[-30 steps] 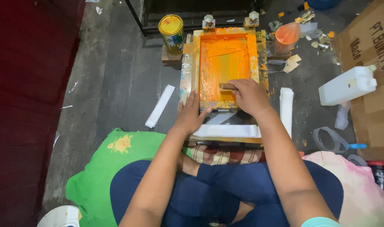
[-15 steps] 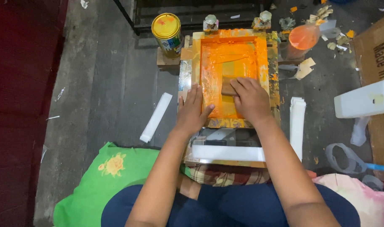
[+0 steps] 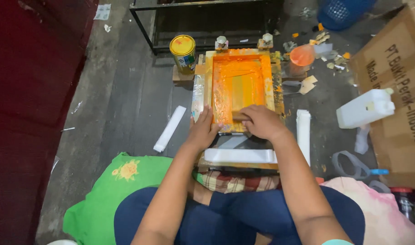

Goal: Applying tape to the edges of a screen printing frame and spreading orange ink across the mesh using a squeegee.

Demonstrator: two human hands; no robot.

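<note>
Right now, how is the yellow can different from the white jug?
The yellow can is a round tin standing upright, left of the orange screen frame. The white jug is a boxy plastic container lying tilted on its side, far to the right by the cardboard box. The can is smaller than the jug. Both sit on the floor, untouched by either hand.

Grey concrete floor [image 3: 125, 100] bears a paint tin [image 3: 182, 52], white jug [image 3: 365, 108], perhaps paper scraps [image 3: 327, 50].

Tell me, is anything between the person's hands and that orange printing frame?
Nothing visible. The left hand rests directly on the frame's near left corner, and the right hand grips a wooden scraper lying on the orange mesh at the near edge.
</note>
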